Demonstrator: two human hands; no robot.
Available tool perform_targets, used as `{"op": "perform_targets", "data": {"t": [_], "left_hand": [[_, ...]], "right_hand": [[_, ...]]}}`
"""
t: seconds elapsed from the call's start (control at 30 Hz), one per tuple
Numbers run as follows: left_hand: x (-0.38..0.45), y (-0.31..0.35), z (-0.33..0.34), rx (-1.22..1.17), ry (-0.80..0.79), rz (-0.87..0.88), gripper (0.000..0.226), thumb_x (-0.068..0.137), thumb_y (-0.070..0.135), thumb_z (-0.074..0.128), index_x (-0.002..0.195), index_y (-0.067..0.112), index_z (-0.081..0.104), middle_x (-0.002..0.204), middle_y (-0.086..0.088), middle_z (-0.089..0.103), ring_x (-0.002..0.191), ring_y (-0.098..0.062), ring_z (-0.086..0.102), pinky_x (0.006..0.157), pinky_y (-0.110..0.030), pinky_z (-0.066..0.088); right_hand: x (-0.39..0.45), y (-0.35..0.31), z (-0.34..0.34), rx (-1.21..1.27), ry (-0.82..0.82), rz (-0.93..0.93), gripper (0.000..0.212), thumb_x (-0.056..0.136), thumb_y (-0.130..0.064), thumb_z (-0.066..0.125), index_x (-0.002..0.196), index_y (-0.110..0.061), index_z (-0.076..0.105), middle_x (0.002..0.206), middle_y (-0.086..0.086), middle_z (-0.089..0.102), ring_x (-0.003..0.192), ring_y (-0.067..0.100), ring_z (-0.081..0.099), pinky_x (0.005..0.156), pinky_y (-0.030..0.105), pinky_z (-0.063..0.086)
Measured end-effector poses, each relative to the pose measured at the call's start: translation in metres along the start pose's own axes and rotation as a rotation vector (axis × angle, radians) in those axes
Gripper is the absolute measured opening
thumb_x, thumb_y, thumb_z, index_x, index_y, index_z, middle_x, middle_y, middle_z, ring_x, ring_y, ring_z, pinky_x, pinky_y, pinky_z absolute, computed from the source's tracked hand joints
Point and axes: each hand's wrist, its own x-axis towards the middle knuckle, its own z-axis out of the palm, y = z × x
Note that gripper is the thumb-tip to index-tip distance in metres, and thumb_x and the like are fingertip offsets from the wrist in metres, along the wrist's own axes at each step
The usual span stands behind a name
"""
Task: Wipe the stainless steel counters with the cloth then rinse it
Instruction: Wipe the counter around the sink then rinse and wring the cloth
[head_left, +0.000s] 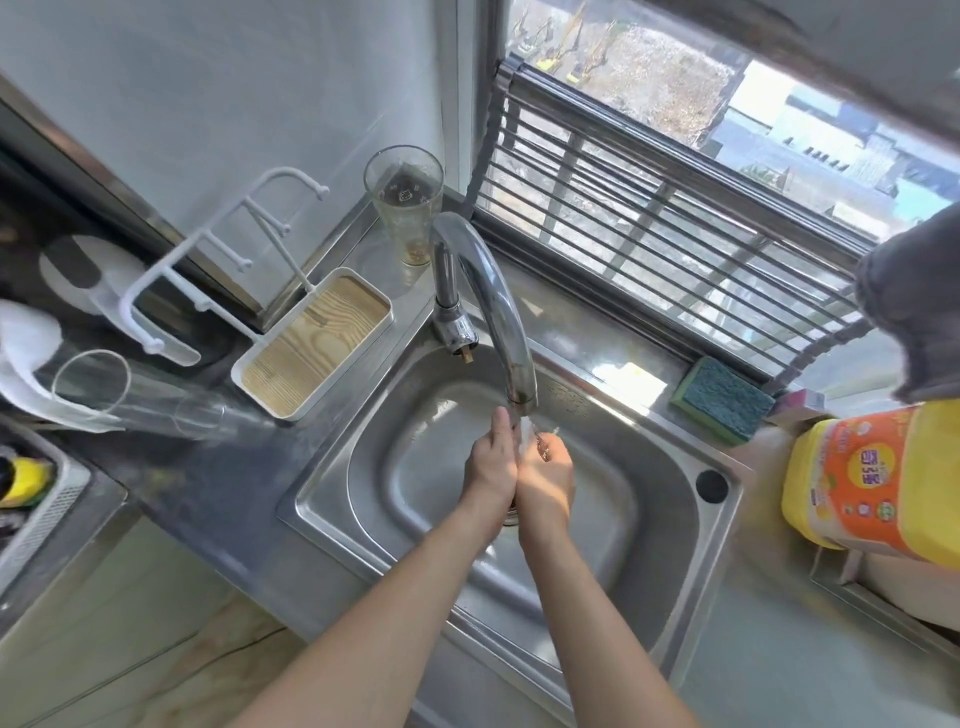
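Observation:
Both my hands are over the stainless steel sink (332, 499), under the curved faucet (493, 301), whose spout runs water. My left hand (493, 457) and my right hand (548, 475) press palm to palm in the stream, fingers straight, holding nothing. A grey cloth (914, 306) hangs at the right edge of view, above the counter and apart from my hands. The steel counter (779, 623) runs round the sink.
A green-blue sponge (724, 400) lies on the sill behind the sink. A yellow-orange bag (872, 478) stands at the right. A tall glass (405, 208), a white tray with a wooden base (317, 345) and a lying glass (135, 395) sit at the left.

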Motion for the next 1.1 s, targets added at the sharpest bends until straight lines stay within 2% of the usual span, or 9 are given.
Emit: {"op": "perform_targets", "data": {"t": [0.3, 0.4, 0.5, 0.6, 0.7, 0.8, 0.9, 1.0, 1.1], "left_hand": [[0.000, 0.004, -0.012, 0.125, -0.061, -0.007, 0.050, 0.107, 0.044, 0.046, 0.068, 0.016, 0.061, 0.050, 0.011, 0.060, 0.054, -0.010, 0.055, 0.056, -0.026, 0.043], [0.001, 0.000, -0.019, 0.111, -0.072, -0.024, 0.031, 0.108, 0.036, 0.045, 0.087, 0.018, 0.058, 0.071, 0.002, 0.066, 0.060, -0.013, 0.060, 0.061, -0.027, 0.050], [0.009, -0.010, -0.037, 0.046, -0.036, -0.118, 0.019, 0.107, 0.038, 0.048, 0.102, 0.022, 0.056, 0.108, -0.012, 0.072, 0.093, -0.029, 0.071, 0.090, -0.047, 0.059], [0.007, -0.010, -0.047, 0.016, -0.054, -0.216, 0.017, 0.108, 0.036, 0.048, 0.106, 0.022, 0.057, 0.114, -0.010, 0.070, 0.096, -0.029, 0.069, 0.080, -0.045, 0.060], [0.003, -0.004, -0.032, -0.064, -0.065, -0.237, 0.029, 0.109, 0.039, 0.042, 0.096, 0.023, 0.062, 0.100, -0.004, 0.073, 0.091, -0.025, 0.065, 0.074, -0.033, 0.051], [-0.001, 0.000, -0.017, -0.080, -0.076, -0.228, 0.052, 0.108, 0.051, 0.034, 0.088, 0.019, 0.070, 0.084, 0.000, 0.077, 0.083, -0.021, 0.067, 0.073, -0.028, 0.050], [-0.006, 0.002, -0.016, -0.077, -0.025, -0.192, 0.059, 0.105, 0.061, 0.031, 0.100, 0.018, 0.073, 0.093, -0.004, 0.076, 0.077, -0.018, 0.070, 0.064, -0.026, 0.053], [-0.009, 0.002, -0.013, -0.019, -0.018, -0.158, 0.062, 0.102, 0.066, 0.034, 0.098, 0.016, 0.072, 0.061, 0.003, 0.062, 0.036, -0.007, 0.048, 0.039, -0.013, 0.033], [-0.011, 0.001, -0.010, -0.023, -0.007, -0.136, 0.047, 0.103, 0.056, 0.046, 0.090, 0.015, 0.064, 0.047, 0.004, 0.046, 0.027, -0.006, 0.035, 0.035, -0.009, 0.025]], "right_hand": [[0.013, -0.012, 0.001, -0.141, 0.059, 0.150, 0.049, 0.094, -0.048, 0.065, 0.067, -0.008, 0.064, 0.079, 0.013, 0.070, 0.087, 0.038, 0.064, 0.079, 0.039, 0.050], [0.022, -0.006, -0.006, 0.051, 0.025, 0.293, 0.042, 0.096, -0.040, 0.067, 0.063, -0.014, 0.065, 0.076, 0.010, 0.069, 0.085, 0.035, 0.069, 0.086, 0.045, 0.056], [0.032, -0.001, -0.016, 0.312, -0.059, 0.401, 0.032, 0.099, -0.033, 0.064, 0.074, -0.013, 0.065, 0.076, 0.007, 0.067, 0.069, 0.028, 0.065, 0.067, 0.039, 0.056], [0.029, -0.001, -0.015, 0.311, -0.137, 0.307, 0.016, 0.097, -0.012, 0.055, 0.106, -0.010, 0.068, 0.093, 0.011, 0.071, 0.085, 0.030, 0.067, 0.069, 0.030, 0.052], [0.004, 0.007, 0.003, 0.106, -0.210, 0.121, 0.028, 0.097, -0.028, 0.053, 0.122, -0.021, 0.063, 0.107, 0.008, 0.070, 0.097, 0.024, 0.066, 0.084, 0.035, 0.055], [-0.008, 0.011, 0.013, -0.076, -0.116, -0.064, 0.037, 0.087, -0.062, 0.060, 0.101, -0.028, 0.060, 0.103, 0.003, 0.066, 0.098, 0.024, 0.065, 0.090, 0.040, 0.055], [-0.001, 0.003, 0.009, -0.079, -0.059, -0.025, 0.041, 0.085, -0.061, 0.069, 0.080, -0.023, 0.053, 0.076, 0.000, 0.065, 0.079, 0.028, 0.066, 0.075, 0.042, 0.058], [0.001, -0.004, 0.008, -0.089, -0.008, -0.015, 0.047, 0.086, -0.055, 0.073, 0.078, -0.012, 0.057, 0.071, 0.007, 0.068, 0.075, 0.031, 0.067, 0.071, 0.040, 0.054], [0.006, -0.005, 0.008, -0.110, 0.038, 0.027, 0.042, 0.093, -0.041, 0.069, 0.071, -0.009, 0.054, 0.064, 0.006, 0.063, 0.073, 0.033, 0.060, 0.068, 0.038, 0.045]]}}
